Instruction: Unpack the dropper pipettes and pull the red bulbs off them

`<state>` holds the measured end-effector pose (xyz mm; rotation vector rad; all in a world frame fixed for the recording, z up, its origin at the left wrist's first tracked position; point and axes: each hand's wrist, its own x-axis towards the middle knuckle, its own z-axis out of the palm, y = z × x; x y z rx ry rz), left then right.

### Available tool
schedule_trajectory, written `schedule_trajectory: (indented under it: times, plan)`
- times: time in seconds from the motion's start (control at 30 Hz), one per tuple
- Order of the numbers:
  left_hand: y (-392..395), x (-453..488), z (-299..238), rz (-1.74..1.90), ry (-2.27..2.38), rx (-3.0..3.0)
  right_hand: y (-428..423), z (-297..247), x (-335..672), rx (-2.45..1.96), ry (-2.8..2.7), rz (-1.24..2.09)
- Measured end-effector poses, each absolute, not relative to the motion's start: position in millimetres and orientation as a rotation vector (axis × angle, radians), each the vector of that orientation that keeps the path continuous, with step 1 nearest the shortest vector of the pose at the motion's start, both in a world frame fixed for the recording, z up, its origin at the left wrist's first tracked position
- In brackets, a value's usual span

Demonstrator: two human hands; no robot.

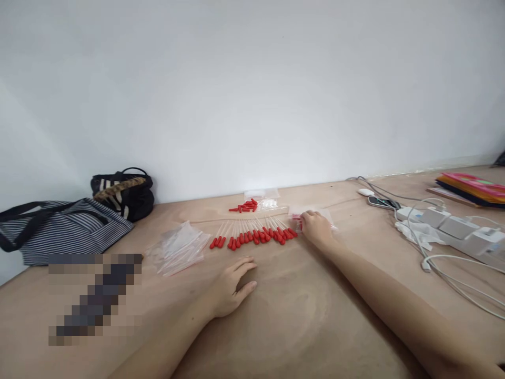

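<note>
A row of several clear droppers with red rubber bulbs lies on the wooden table. My right hand reaches to the right end of that row, its fingers curled down on a small clear plastic bag with something red under it. My left hand rests on the table just in front of the row, fingers loosely spread and holding nothing. A small heap of loose red bulbs lies farther back beside another clear bag.
A pile of clear plastic bags lies left of the droppers. A striped bag and a black bag sit at the far left by the wall. Power strips with chargers and cables, a phone and colourful folders occupy the right.
</note>
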<state>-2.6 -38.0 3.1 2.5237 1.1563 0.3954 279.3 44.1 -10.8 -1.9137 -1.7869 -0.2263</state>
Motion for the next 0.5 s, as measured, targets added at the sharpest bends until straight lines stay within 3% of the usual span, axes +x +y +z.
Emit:
schedule_trajectory:
  times: [0.13, 0.23, 0.5]
  plan:
    - [-38.6, -2.9, 2.0, 0.384, 1.147, 2.519, 52.4, 3.3, 287.2, -1.887, -1.420, -0.262]
    - [-39.9, -3.2, 0.6, 0.392, 1.146, 2.519, 46.2, 15.3, 287.3, -1.568, -1.186, -0.187]
    - [-36.9, -6.0, -3.2, 0.933, 1.336, 2.538, -28.5, -1.8, 244.8, -1.117, -1.668, 0.119]
